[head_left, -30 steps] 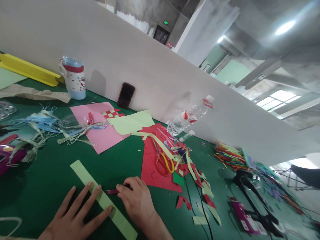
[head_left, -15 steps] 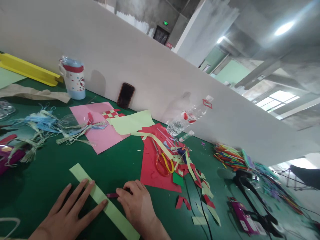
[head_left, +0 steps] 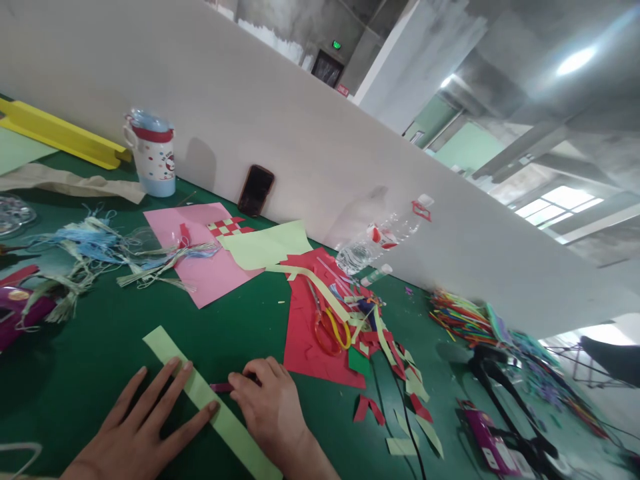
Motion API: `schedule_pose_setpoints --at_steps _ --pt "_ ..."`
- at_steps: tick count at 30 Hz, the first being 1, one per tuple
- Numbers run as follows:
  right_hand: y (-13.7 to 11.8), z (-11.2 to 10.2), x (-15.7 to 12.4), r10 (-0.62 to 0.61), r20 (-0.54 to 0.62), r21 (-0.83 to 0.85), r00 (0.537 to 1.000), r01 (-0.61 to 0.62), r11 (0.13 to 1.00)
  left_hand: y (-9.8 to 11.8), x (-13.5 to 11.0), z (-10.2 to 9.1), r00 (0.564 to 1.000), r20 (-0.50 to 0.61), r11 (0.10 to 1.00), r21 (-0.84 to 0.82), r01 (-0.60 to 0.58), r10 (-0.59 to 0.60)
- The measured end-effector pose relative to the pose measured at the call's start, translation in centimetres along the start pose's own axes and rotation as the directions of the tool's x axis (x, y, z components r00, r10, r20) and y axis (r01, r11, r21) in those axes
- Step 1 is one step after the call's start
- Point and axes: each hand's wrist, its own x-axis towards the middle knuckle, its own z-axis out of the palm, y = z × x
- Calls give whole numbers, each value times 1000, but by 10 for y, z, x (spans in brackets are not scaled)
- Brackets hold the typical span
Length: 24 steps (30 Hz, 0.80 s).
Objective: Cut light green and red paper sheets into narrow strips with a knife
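A light green paper strip (head_left: 235, 430) lies slantwise on the green table. My left hand (head_left: 143, 427) rests flat with its fingers spread, the fingertips and thumb pressing on the strip. On the strip's right side, my right hand (head_left: 273, 407) is closed around a slim purple stick-like tool (head_left: 220, 387). Its tip meets the strip's right edge; its exact kind is too small to make out. Beyond the hands, red paper (head_left: 303, 340) carries scissors (head_left: 333, 333) with orange and yellow handles, among several paper scraps.
Pink paper (head_left: 200, 287) and a pale green sheet (head_left: 273, 245) lie farther back. A cup (head_left: 159, 163), a phone (head_left: 256, 191) and a tilted plastic bottle (head_left: 380, 237) stand along the wall. Blue tassels (head_left: 95, 240) lie left; a black cable (head_left: 407, 413) and colourful sticks (head_left: 463, 317) lie right.
My right hand has moved slightly left, bringing the purple tool's tip up to the strip. My left hand stays on the strip. The view has shifted a little.
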Motion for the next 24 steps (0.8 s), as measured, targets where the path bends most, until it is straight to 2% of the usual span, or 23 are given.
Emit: schedule_pose_setpoints --at_steps 5,11,20,24 --pt "2 -5 4 31 7 9 1000 -31 999 -1 -1 4 1000 12 1000 8 -1 1" --pt "-4 -5 8 -11 -12 -9 1000 11 1000 -1 0 3 999 43 1000 17 0 -1" --pt "-3 -7 12 29 12 4 1000 -29 1000 0 -1 1 1000 5 1000 19 -14 14" --pt "-4 -3 14 -2 -6 2 1000 2 1000 1 1 0 1000 14 1000 -3 -13 13"
